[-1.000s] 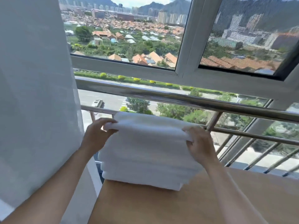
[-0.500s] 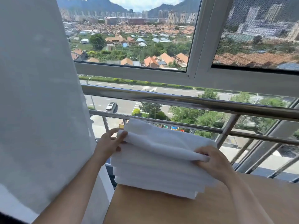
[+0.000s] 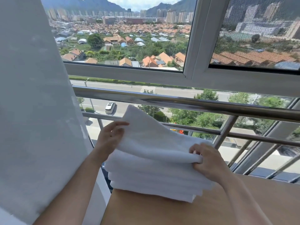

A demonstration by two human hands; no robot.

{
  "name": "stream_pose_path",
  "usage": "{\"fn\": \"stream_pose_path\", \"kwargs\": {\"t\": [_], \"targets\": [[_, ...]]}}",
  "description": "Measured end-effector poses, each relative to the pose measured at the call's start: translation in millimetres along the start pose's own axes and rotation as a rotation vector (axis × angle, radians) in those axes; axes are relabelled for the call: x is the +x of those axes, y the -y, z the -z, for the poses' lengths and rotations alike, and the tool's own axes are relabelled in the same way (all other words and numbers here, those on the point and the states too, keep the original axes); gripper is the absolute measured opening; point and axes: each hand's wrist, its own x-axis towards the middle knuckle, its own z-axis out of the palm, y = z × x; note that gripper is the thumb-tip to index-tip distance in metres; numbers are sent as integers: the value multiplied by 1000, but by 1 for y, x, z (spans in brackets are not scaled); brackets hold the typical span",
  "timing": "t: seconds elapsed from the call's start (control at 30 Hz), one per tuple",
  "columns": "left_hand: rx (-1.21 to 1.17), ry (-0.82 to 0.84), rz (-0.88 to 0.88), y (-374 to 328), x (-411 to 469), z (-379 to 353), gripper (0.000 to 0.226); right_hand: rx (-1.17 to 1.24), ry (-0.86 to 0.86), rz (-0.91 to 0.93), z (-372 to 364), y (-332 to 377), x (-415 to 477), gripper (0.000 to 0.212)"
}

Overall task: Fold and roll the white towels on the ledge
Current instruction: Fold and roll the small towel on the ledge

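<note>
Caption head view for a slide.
Left hand and right hand hold the top folded white towel raised off the stack on the tan wooden ledge.

- The counter [image 3: 235, 207] is a tan, wood-look top that stretches to the right of and in front of the stack of towels [image 3: 155, 179].
- The stack of towels is white and folded. It lies flat on the far left corner, its left end slightly past the counter's edge.
- The top towel [image 3: 151, 137] is tilted up off the stack at its left end.

Behind the towel stack [image 3: 154, 179] the railing [image 3: 211, 105] blocks passage; curtain [image 3: 32, 111] hems left; ledge [image 3: 259, 200] opens rightward.
</note>
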Motion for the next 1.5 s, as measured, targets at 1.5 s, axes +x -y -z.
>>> {"fn": "stream_pose_path", "kwargs": {"t": [1.5], "targets": [[1219, 624, -169, 18, 4, -114, 67, -235, 16, -297, -51, 32, 41, 47]]}}
